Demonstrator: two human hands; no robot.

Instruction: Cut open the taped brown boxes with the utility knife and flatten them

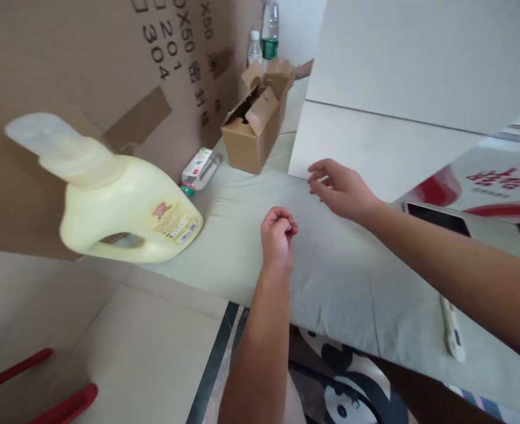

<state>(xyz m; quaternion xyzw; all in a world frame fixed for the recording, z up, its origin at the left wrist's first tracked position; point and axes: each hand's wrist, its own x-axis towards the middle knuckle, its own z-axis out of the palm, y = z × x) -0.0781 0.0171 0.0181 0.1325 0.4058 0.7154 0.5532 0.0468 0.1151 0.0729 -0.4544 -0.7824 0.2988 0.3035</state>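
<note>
Pale green cloth (242,247): smooth, flat on surface. Your left hand (277,235) rests on it, fingers curled into a fist; your right hand (341,189) hovers, fingers loosely spread.

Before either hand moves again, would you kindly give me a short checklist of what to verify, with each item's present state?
1. Left hand empty: cannot tell, its grip is curled into a fist resting on the pale green pad.
2. Right hand free: ok, fingers spread, holding nothing.
3. Yellow jug stable: not ok, it is tilted and blurred.
4. Jug cap on: ok.
5. Small bottle upright: not ok, it lies on its side.
6. Small cardboard box shut: not ok, flaps open.
</note>
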